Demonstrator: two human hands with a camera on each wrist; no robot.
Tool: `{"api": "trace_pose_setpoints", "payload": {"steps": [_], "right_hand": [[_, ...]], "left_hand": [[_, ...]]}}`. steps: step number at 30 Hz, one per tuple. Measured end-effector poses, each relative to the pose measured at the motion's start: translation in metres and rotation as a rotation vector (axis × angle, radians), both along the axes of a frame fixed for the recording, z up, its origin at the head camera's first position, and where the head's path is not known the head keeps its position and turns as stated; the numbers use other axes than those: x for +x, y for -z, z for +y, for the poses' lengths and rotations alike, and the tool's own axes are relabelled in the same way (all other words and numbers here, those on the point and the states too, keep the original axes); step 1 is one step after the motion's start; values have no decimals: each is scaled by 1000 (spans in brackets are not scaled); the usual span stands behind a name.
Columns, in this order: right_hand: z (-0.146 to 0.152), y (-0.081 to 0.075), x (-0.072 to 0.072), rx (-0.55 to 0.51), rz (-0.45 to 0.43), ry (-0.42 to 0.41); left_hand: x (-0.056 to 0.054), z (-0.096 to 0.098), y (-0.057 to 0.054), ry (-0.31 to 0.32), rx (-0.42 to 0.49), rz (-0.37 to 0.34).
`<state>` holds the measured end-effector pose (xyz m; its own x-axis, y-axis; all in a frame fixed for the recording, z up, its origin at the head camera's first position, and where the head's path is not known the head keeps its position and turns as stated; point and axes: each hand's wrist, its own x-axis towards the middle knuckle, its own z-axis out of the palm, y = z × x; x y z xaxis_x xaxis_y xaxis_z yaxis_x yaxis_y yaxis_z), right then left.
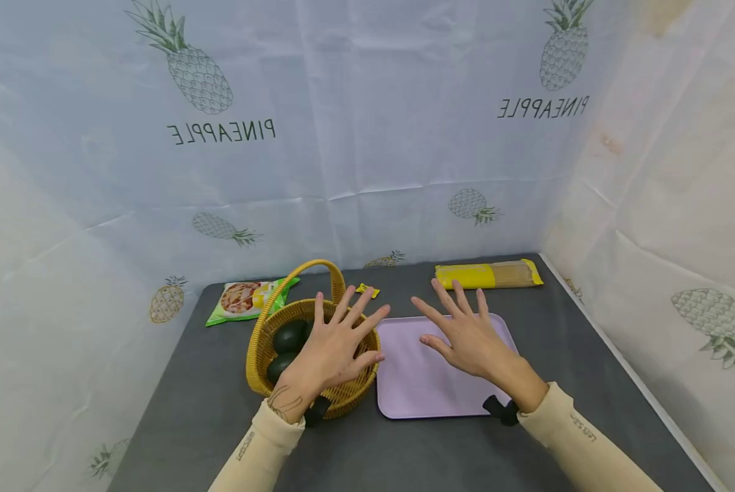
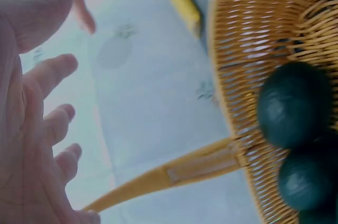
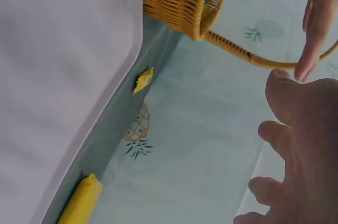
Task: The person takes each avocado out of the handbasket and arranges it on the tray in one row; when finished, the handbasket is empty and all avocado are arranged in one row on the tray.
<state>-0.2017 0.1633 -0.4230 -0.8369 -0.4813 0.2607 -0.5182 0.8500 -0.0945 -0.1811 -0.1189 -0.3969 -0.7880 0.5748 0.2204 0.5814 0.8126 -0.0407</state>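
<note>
My left hand (image 1: pixel 331 345) hovers over the wicker basket (image 1: pixel 258 355), its fingers spread wide and holding nothing. Inside the basket lie dark green avocado-like fruits (image 1: pixel 290 336), partly hidden by the hand and wrist in the head view. The left wrist view shows these dark fruits (image 2: pixel 294 105) against the woven wall. My right hand (image 1: pixel 473 339) is held above the lilac tray (image 1: pixel 407 383), fingers also spread and nothing in them. Neither hand visibly touches anything.
A green-edged food bag (image 1: pixel 244 302) lies behind the basket at the left. A small yellow packet (image 1: pixel 367 291) sits between basket and back curtain. A yellow pack of noodles (image 1: pixel 489 275) lies behind the tray. The basket's tall handle (image 1: pixel 324 264) arches upward.
</note>
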Motion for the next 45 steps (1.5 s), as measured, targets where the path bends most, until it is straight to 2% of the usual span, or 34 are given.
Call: {"api": "trace_pose_setpoints", "payload": {"steps": [7,16,22,27,32,39,45], "right_hand": [[-9,-12,5,-37,-4,-29],[-21,-18,11,-90,22,-68],[-30,-21,13,-158,42,-90],[-38,-23,12,-214,64,-136],[-48,-22,10,-264,24,-168],[-67,-19,5,-286,-38,-189],[-87,-16,-2,-319,-61,-211]], "left_hand": [[8,-9,-23,7,69,45],[22,-33,-45,-51,152,108],[31,-51,-54,-70,231,211],[38,-65,-53,-126,316,269],[48,-77,-46,-204,428,314],[56,-88,-41,-287,623,289],[61,-94,-42,-350,691,238]]}}
